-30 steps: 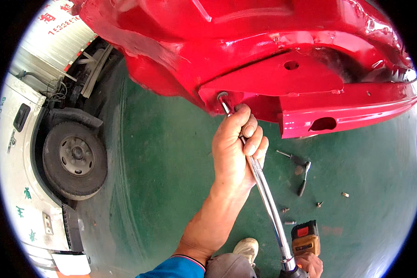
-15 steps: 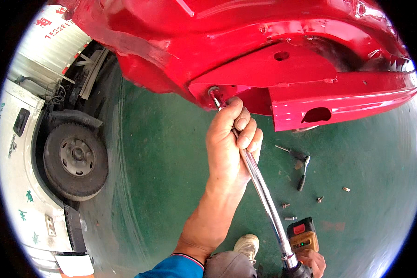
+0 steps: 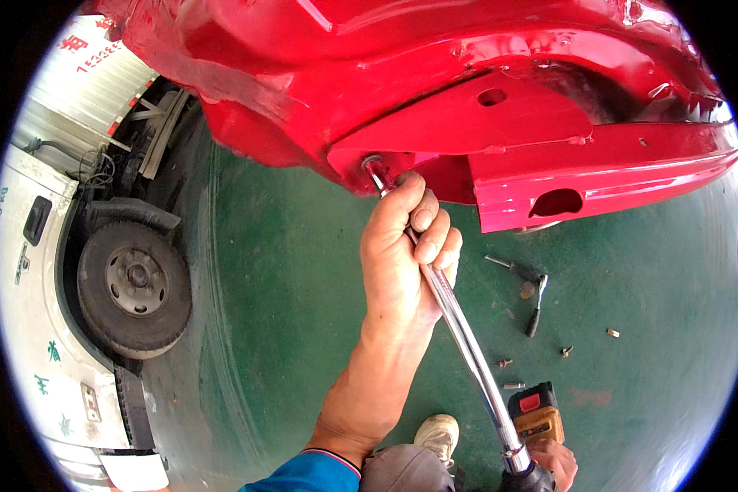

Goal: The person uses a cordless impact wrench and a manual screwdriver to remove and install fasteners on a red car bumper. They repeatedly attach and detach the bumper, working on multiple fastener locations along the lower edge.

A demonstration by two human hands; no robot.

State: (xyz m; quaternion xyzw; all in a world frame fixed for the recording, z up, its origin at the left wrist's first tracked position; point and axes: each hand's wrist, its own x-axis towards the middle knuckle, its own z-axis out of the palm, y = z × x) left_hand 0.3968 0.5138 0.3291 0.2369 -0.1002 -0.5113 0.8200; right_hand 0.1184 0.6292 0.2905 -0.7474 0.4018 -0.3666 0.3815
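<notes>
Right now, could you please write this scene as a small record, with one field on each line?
Left hand: closed around the chrome extension bar, near its far end
Right hand: gripping the cordless power tool, partly out of frame
Bar tip: against the red vehicle body; any fastener beneath is hidden
Floor: green; ratchet wrench and small metal pieces lying loose
Left side: white truck, front wheel visible

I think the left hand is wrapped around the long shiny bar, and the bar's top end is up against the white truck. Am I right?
Not quite! In the head view, the left hand is wrapped around the long shiny bar, but the bar's top end is up against the red metal panel, not the truck.
</notes>
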